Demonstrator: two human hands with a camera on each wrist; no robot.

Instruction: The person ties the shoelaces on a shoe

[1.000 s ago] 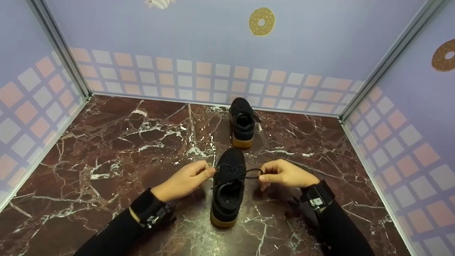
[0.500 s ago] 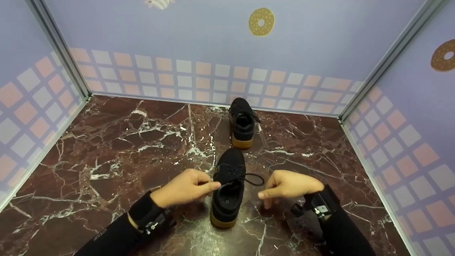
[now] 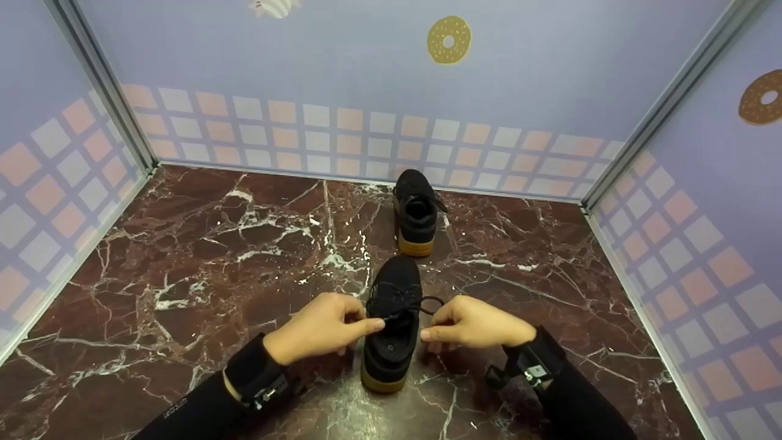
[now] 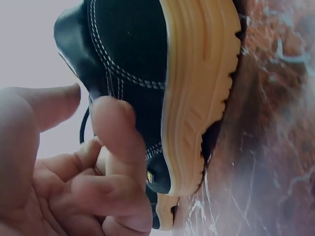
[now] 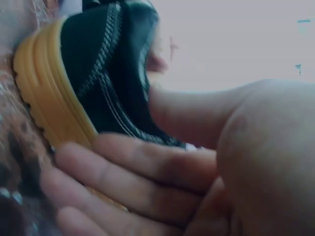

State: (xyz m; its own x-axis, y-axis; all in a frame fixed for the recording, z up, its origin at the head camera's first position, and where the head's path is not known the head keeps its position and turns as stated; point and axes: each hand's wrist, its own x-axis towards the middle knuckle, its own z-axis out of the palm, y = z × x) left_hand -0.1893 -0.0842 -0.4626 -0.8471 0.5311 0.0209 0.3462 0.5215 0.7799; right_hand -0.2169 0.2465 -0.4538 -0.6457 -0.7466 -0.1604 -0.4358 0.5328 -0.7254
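Note:
A black low shoe [image 3: 391, 360] with a tan sole stands on the floor between my hands, toe pointing away. Its laces [image 3: 397, 299] cross the front, and a loop sticks out to the right. On its left side is my left hand [image 3: 321, 330], thumb reaching over the opening's edge near a lace end. The left wrist view shows this thumb [image 4: 59, 105] apart from the bent forefinger, with no lace visible between them. My right hand [image 3: 473, 321] hovers at the right side below the loop. Its fingers [image 5: 142, 182] extend along the heel in the right wrist view, gripping nothing.
A matching black shoe [image 3: 417, 211] stands just ahead, near the back wall, its toe also forward. Brown marbled floor [image 3: 244, 256] lies all around. Pale purple panels [image 3: 342, 61] enclose the left, back and right sides.
My right hand has let go of the lace loop, dropped toward me, then come back in against the shoe. My left hand has shifted slightly nearer, its thumb now over the opening.

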